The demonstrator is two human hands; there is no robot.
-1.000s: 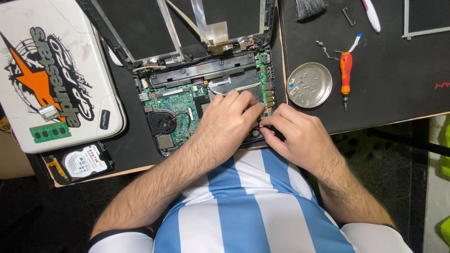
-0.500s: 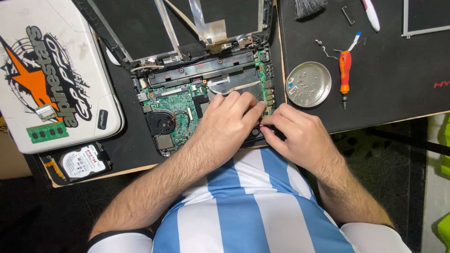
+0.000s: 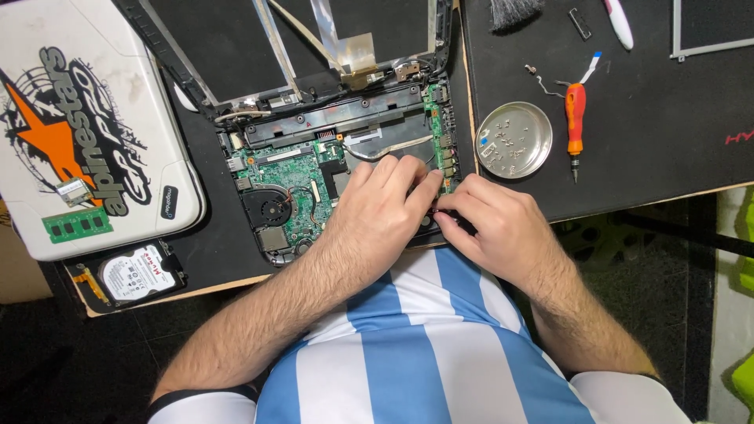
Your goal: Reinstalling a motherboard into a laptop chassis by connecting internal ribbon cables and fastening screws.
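An opened laptop base (image 3: pixel 330 118) lies on a black mat, its green motherboard (image 3: pixel 287 184) and round black fan (image 3: pixel 265 210) exposed. My left hand (image 3: pixel 377 216) rests palm down on the right part of the board, fingers reaching toward the side connector strip (image 3: pixel 440 133). My right hand (image 3: pixel 491 228) sits at the laptop's near right corner, fingertips pinched on something small and dark there that I cannot make out. The fingertips of both hands almost meet.
A white laptop lid (image 3: pixel 86 118) with a memory stick (image 3: pixel 75 224) on it lies at left, a hard drive (image 3: pixel 140 273) below it. A round metal dish (image 3: pixel 514 139) with screws and an orange screwdriver (image 3: pixel 576 118) sit at right, a brush (image 3: pixel 514 12) at the far edge.
Both hands stay in almost the same place over the laptop's right side; the fingers have shifted only slightly.
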